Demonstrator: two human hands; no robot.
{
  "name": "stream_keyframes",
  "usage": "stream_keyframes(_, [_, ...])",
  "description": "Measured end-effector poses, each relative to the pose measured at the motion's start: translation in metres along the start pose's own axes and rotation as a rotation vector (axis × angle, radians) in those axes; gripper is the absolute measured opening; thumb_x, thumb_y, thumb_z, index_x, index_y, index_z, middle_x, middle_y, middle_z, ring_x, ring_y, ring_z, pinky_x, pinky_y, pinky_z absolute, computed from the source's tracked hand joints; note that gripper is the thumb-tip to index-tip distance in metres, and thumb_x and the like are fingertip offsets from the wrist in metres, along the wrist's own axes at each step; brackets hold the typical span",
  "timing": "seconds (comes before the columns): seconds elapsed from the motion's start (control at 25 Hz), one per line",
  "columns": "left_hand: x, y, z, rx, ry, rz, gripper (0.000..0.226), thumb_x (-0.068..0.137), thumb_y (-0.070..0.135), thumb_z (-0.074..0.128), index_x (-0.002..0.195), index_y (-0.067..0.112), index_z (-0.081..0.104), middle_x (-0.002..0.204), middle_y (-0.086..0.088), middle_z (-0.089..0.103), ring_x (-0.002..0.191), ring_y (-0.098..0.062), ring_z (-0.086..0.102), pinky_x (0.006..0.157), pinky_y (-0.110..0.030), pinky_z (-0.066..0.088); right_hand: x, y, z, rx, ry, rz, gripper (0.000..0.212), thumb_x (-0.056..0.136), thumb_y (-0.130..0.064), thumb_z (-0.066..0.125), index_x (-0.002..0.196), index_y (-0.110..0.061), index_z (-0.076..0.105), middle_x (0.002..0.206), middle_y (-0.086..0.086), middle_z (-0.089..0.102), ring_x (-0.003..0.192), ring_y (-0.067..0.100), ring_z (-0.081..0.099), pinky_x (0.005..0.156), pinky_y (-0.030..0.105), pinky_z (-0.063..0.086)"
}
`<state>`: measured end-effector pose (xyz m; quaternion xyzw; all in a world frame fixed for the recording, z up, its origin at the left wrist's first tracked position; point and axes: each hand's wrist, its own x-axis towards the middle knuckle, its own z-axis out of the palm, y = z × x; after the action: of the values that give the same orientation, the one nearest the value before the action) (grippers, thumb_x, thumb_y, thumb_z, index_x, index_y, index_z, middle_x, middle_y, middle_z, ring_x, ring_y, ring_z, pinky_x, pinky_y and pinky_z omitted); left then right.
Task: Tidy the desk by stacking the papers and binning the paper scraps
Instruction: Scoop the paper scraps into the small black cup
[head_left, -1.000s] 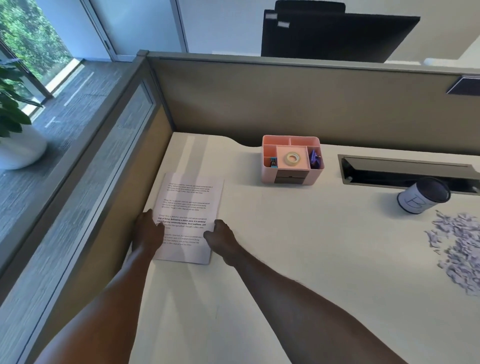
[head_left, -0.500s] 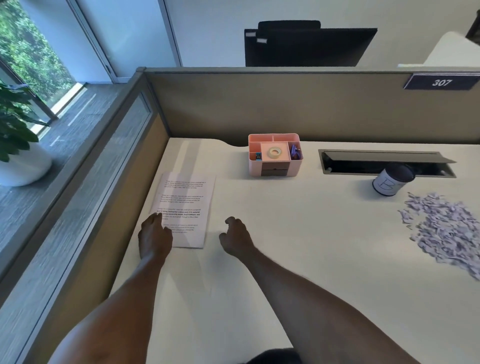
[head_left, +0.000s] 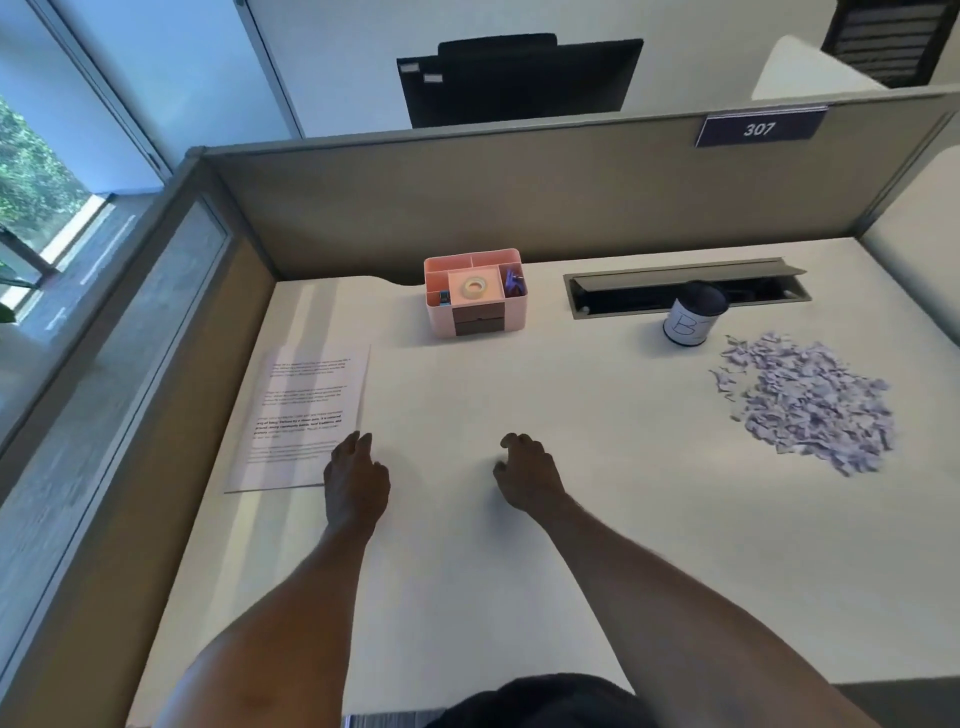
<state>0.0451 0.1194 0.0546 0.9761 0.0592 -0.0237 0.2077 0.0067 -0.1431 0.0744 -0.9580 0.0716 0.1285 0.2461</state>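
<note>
A stack of printed papers (head_left: 304, 415) lies flat along the desk's left edge. My left hand (head_left: 356, 480) hovers at the stack's lower right corner, fingers together and pointing forward, holding nothing. My right hand (head_left: 527, 475) is over bare desk in the middle, fingers loosely curled and empty. A heap of small lilac paper scraps (head_left: 815, 402) covers the desk at the far right. Just behind the heap stands a small white cylindrical bin (head_left: 693, 319) with a dark opening and a hand-drawn "B".
A pink desk organiser (head_left: 475, 293) holding a tape roll and clips stands at the back centre. An open cable slot (head_left: 685, 286) runs along the back right. Beige partition walls (head_left: 519, 208) enclose the white desk (head_left: 519, 571) at the back and left.
Both hands have come off the paper stack and shifted right. The right hand moved farthest, toward the desk's middle. My view swung right, bringing the whole scrap heap into sight.
</note>
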Motion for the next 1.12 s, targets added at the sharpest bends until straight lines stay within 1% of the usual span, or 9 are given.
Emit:
stream_keyframes(0.08, [-0.010,0.033,0.017,0.007,-0.014,0.022,0.056,0.096,0.007,0.060,0.151,0.006,0.051,0.164,-0.014,0.042,0.153,-0.031,0.035,0.122,-0.047,0.032,-0.003,0.031,-0.015,-0.029,0.029,0.010,0.040,0.100,-0.026,0.049,0.136,-0.011,0.049,0.131,0.010,0.056,0.122,0.030,0.051,0.101,0.040,0.043])
stream_keyframes(0.16, [-0.020,0.071,0.036,0.008,-0.027,0.096,0.056,0.096,0.007,0.059,0.151,0.005,0.051,0.164,-0.014,0.041,0.153,-0.031,0.035,0.122,-0.046,0.031,-0.007,0.065,-0.031,-0.069,0.051,0.017,0.039,0.100,-0.026,0.048,0.137,-0.011,0.050,0.131,0.009,0.056,0.121,0.030,0.052,0.100,0.039,0.043])
stream_keyframes(0.36, [-0.040,0.171,0.083,-0.032,-0.096,0.199,0.058,0.098,0.009,0.058,0.155,0.006,0.046,0.167,-0.012,0.037,0.156,-0.028,0.030,0.126,-0.043,0.028,-0.016,0.156,-0.072,-0.196,0.102,0.024,0.036,0.099,-0.026,0.047,0.132,-0.012,0.052,0.127,0.008,0.057,0.114,0.029,0.054,0.092,0.038,0.043])
stream_keyframes(0.56, [-0.063,0.262,0.135,-0.066,-0.156,0.283,0.059,0.099,0.008,0.055,0.157,0.008,0.043,0.168,-0.011,0.035,0.158,-0.025,0.027,0.127,-0.038,0.023,-0.023,0.245,-0.110,-0.179,0.174,0.089,0.035,0.094,-0.022,0.054,0.128,-0.011,0.057,0.125,0.009,0.058,0.112,0.031,0.055,0.088,0.039,0.043])
stream_keyframes(0.68, [-0.074,0.304,0.162,-0.082,-0.177,0.328,0.058,0.100,0.009,0.054,0.157,0.007,0.043,0.169,-0.012,0.034,0.158,-0.026,0.028,0.129,-0.037,0.020,-0.022,0.285,-0.133,-0.117,0.216,0.123,0.037,0.090,-0.017,0.058,0.127,-0.009,0.059,0.126,0.010,0.059,0.114,0.033,0.055,0.091,0.041,0.046])
stream_keyframes(0.84, [-0.086,0.352,0.191,-0.115,-0.192,0.354,0.056,0.103,0.010,0.053,0.158,0.006,0.042,0.169,-0.013,0.033,0.159,-0.028,0.028,0.131,-0.042,0.018,-0.010,0.330,-0.161,-0.066,0.219,0.131,0.039,0.092,-0.016,0.058,0.130,-0.009,0.057,0.132,0.010,0.055,0.119,0.032,0.054,0.093,0.039,0.047])
stream_keyframes(1.0, [-0.091,0.380,0.218,-0.101,-0.201,0.347,0.058,0.107,0.016,0.047,0.163,0.010,0.033,0.173,-0.010,0.026,0.162,-0.026,0.021,0.133,-0.044,0.010,0.012,0.354,-0.180,-0.060,0.239,0.111,0.035,0.092,-0.018,0.058,0.126,-0.010,0.057,0.128,0.009,0.055,0.115,0.031,0.055,0.087,0.039,0.050])
stream_keyframes(1.12, [-0.094,0.388,0.238,-0.051,-0.165,0.335,0.058,0.109,0.026,0.038,0.165,0.015,0.028,0.175,-0.009,0.021,0.163,-0.027,0.017,0.132,-0.052,0.009,0.033,0.368,-0.189,-0.085,0.265,0.049,0.033,0.091,-0.018,0.060,0.123,-0.011,0.057,0.125,0.008,0.055,0.112,0.029,0.056,0.084,0.039,0.051])
